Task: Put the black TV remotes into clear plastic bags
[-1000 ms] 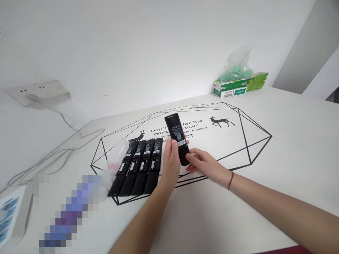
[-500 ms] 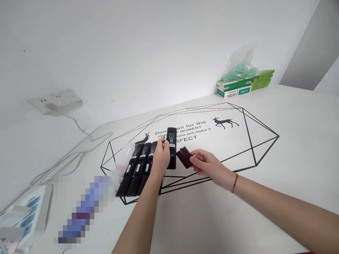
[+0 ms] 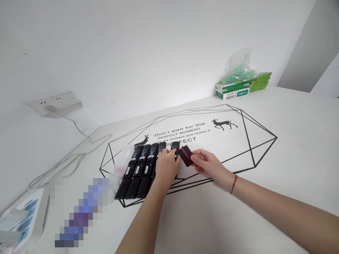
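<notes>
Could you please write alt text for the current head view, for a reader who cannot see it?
A person's right hand pinches a dark maroon panel while the left hand touches a black remote-like device, beside a row of similar devices on a white table. Green boxes stand farther back.

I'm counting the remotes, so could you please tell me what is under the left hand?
The upper ends of two black remotes show past the left hand; their middle parts are covered.

Tabletop [image 3: 219, 141]: "Don't wait for the PERFECT MOMENT take the moment and miake it PERFECT".
</notes>
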Demonstrator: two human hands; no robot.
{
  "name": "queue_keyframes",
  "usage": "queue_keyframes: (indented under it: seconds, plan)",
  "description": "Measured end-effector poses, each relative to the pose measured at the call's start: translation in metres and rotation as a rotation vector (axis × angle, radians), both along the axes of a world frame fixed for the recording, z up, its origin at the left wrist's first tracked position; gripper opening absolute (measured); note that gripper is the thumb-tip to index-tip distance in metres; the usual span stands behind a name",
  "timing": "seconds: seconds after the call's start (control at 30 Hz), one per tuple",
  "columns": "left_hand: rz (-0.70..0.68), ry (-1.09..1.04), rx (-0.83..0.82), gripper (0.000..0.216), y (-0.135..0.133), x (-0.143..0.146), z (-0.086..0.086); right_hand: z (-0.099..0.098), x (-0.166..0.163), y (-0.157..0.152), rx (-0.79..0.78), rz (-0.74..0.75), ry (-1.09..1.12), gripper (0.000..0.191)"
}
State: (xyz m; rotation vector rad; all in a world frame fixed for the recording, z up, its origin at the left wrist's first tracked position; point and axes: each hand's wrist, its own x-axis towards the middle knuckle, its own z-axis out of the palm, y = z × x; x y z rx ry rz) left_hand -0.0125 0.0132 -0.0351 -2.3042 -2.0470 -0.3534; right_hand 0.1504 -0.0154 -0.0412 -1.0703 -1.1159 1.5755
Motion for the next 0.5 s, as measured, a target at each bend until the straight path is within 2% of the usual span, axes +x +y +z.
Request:
queue_keyframes:
  seconds: [0.2,0.3,0.43,0.5]
  plan:
    - [-0.023,0.067,0.009,0.032,-0.0023,0.0014,-0.0056,-0.0038,-0.0009,0.0005,-0.001,0.002,0.016,0.044]
    - [0.024,0.108,0.039,0.036,-0.0013,0.0023,-0.0063,-0.007,-0.0009,0.0015,0.016,-0.004,-0.006,0.045]
    - [0.104,0.139,0.032,0.032,-0.0005,0.0026,-0.0038,-0.0085,0.0005,-0.0001,0.033,0.042,-0.162,0.043]
    - [0.121,0.152,0.038,0.031,-0.0004,0.0026,-0.0035,-0.0078,0.0015,-0.002,0.096,0.057,-0.283,0.039]
